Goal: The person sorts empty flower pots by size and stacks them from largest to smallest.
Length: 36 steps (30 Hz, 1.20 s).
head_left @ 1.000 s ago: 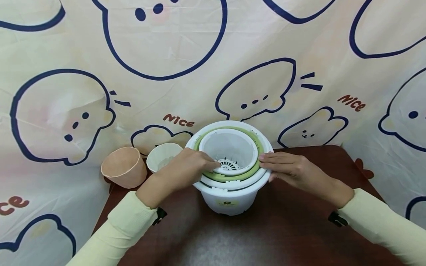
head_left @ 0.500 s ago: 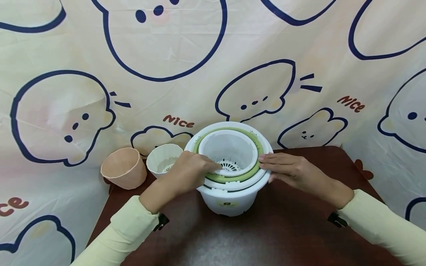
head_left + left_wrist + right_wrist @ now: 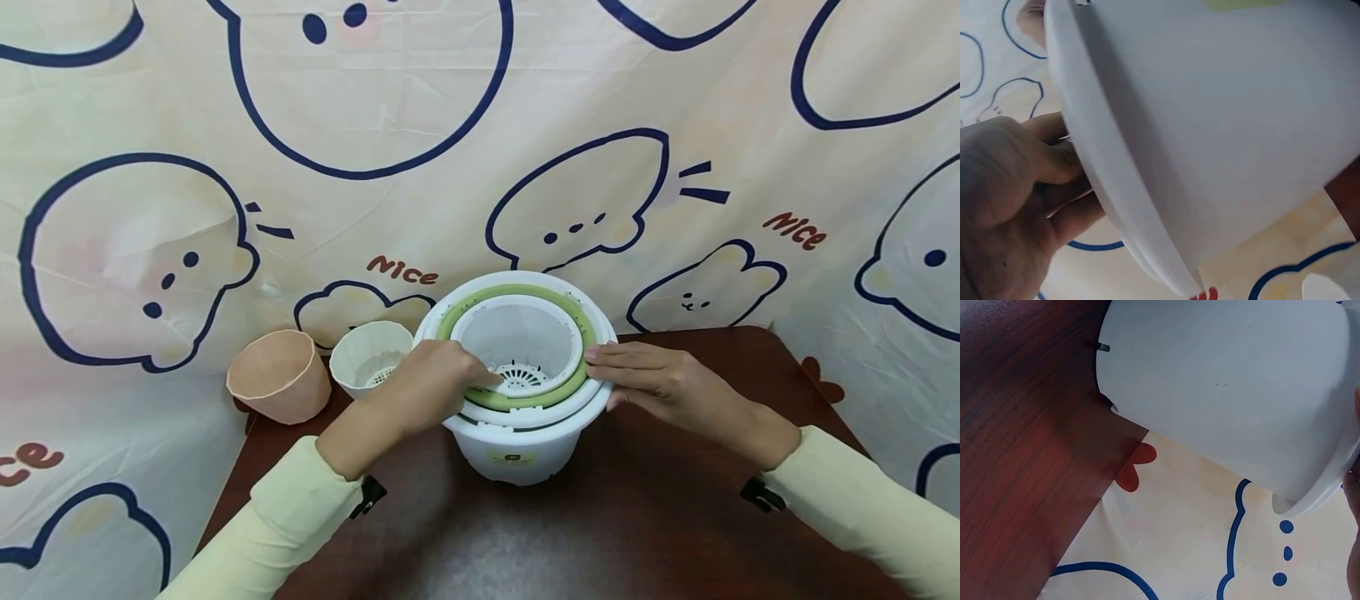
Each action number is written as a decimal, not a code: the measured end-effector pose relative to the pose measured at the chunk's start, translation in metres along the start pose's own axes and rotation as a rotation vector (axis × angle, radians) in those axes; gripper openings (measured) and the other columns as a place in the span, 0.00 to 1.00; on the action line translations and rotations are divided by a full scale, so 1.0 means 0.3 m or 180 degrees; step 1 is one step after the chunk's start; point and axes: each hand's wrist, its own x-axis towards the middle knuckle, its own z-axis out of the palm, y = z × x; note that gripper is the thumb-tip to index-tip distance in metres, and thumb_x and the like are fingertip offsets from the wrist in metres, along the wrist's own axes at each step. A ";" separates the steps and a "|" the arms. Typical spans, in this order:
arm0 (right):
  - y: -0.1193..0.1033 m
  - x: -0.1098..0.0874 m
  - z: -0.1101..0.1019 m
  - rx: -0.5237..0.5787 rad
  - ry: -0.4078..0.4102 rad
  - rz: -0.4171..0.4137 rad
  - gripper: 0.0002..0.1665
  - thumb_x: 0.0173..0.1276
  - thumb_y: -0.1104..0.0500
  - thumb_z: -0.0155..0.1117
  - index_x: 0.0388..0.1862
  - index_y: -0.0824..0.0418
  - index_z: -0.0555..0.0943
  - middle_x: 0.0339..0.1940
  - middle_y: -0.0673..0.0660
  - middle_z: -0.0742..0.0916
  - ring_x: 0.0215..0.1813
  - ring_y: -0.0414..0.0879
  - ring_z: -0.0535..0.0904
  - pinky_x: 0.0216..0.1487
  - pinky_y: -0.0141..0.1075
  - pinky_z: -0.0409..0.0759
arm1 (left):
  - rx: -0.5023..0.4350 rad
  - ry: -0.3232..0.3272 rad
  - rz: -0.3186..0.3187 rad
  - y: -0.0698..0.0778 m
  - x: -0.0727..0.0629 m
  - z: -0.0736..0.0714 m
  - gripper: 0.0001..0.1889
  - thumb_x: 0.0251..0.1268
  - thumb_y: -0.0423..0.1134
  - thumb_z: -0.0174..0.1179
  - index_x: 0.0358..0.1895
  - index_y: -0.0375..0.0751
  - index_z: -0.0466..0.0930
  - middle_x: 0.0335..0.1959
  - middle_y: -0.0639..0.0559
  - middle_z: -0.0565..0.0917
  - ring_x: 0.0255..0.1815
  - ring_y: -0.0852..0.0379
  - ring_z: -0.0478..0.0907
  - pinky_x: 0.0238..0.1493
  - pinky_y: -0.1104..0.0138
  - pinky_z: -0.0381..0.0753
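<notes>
On the table (image 3: pixel 517 550), a big white pot (image 3: pixel 487 457) and the nested green pot (image 3: pixel 487 399) are being touched by the right hand (image 3: pixel 656 379), fingers straight; the small white pot (image 3: pixel 517 337) inside is being pinched by the left hand (image 3: pixel 431 382).

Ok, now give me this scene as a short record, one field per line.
Left hand: grips the near-left rim of the inner white pot
Right hand: rests on the right side of the nested rims
Nesting: inner white pot within a green rim, within the large white pot
Inner base: slotted
Off to the left: peach pot; small pale pot, partly hidden
Surface: dark brown table
Backdrop: cartoon-printed sheet
</notes>
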 end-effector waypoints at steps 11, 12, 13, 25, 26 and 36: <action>0.001 0.000 -0.001 -0.0038 0.0017 -0.0019 0.25 0.71 0.50 0.66 0.64 0.56 0.84 0.63 0.54 0.87 0.70 0.45 0.79 0.72 0.24 0.70 | -0.0157 -0.0110 -0.0294 0.008 0.009 -0.008 0.17 0.58 0.26 0.70 0.45 0.53 0.93 0.40 0.59 0.92 0.36 0.64 0.87 0.36 0.71 0.83; 0.002 0.000 -0.001 -0.0043 0.0011 -0.0015 0.25 0.70 0.51 0.67 0.64 0.56 0.84 0.63 0.54 0.87 0.70 0.45 0.79 0.72 0.24 0.70 | -0.0163 -0.0119 -0.0305 0.008 0.009 -0.008 0.17 0.58 0.25 0.69 0.45 0.53 0.93 0.40 0.59 0.92 0.37 0.64 0.87 0.37 0.70 0.84; 0.002 0.000 -0.001 -0.0041 -0.0002 0.0004 0.25 0.70 0.51 0.67 0.64 0.56 0.84 0.63 0.54 0.87 0.70 0.45 0.79 0.72 0.24 0.69 | -0.0167 -0.0126 -0.0318 0.009 0.009 -0.010 0.17 0.58 0.25 0.69 0.45 0.52 0.93 0.40 0.59 0.92 0.38 0.63 0.87 0.38 0.69 0.85; 0.001 -0.003 -0.004 -0.0086 -0.0119 0.0161 0.25 0.70 0.48 0.67 0.64 0.54 0.84 0.63 0.52 0.87 0.71 0.44 0.79 0.72 0.23 0.68 | 0.0189 0.1343 -0.0730 -0.107 -0.123 -0.071 0.12 0.67 0.30 0.64 0.50 0.42 0.90 0.44 0.47 0.92 0.45 0.48 0.90 0.44 0.54 0.90; 0.002 -0.004 -0.004 -0.0081 -0.0107 0.0159 0.25 0.71 0.48 0.66 0.64 0.54 0.84 0.63 0.52 0.87 0.71 0.44 0.79 0.72 0.23 0.68 | 0.0205 0.1372 -0.0916 -0.124 -0.140 -0.076 0.11 0.69 0.32 0.64 0.51 0.41 0.89 0.46 0.45 0.91 0.47 0.46 0.89 0.47 0.52 0.89; 0.004 -0.005 0.004 -0.0040 0.0037 -0.0019 0.26 0.69 0.51 0.69 0.64 0.56 0.84 0.62 0.53 0.88 0.68 0.48 0.81 0.72 0.24 0.70 | -0.0051 0.0061 -0.1857 -0.292 -0.283 -0.016 0.30 0.65 0.38 0.70 0.67 0.28 0.74 0.65 0.27 0.77 0.68 0.29 0.73 0.66 0.37 0.76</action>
